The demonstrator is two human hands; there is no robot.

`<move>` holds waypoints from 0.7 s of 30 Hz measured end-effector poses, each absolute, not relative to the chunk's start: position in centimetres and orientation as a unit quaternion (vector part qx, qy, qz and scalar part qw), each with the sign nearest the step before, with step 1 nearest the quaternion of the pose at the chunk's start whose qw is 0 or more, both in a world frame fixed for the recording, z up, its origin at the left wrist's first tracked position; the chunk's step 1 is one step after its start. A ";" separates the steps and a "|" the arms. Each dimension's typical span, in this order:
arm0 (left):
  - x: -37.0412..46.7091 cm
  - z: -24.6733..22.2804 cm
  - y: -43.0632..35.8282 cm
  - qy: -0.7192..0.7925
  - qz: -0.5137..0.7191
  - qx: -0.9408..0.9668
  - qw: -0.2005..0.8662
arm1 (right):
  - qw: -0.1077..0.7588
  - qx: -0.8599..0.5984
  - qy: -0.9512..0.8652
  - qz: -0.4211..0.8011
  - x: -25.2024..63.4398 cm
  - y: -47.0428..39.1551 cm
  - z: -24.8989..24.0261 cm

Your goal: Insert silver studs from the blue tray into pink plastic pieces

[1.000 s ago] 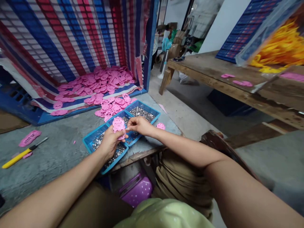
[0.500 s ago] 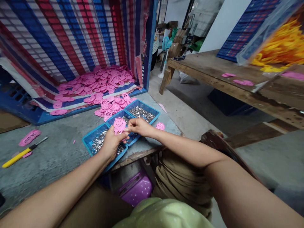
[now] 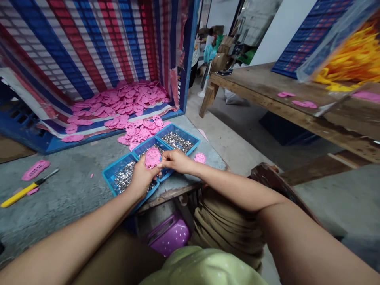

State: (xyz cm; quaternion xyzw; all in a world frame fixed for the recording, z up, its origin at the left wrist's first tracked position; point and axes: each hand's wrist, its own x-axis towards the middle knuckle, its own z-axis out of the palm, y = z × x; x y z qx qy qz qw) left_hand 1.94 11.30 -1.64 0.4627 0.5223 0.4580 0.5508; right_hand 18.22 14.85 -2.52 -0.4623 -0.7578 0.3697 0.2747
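Holding a pink piece over the middle blue tray, seemingly working at the piece's lower edge. Gripping it by one side in the curled left hand; reaching to that edge with the right hand, in a pinch of thumb and forefinger (cannot tell how tight, or around what). Likely calls next for steadiness on the left, fine fingertip control on the right.

count: left hand, 1; right hand, 1; held pink piece, 1; blue trays, 3; yellow-handled tool, 1; fan, 1. heaped pink pieces, metal bits: too many to count.
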 end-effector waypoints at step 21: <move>2.2 -1.2 11.2 0.525 0.497 0.410 0.556 | 0.424 -0.398 -0.603 0.546 17.1 14.6 -4.5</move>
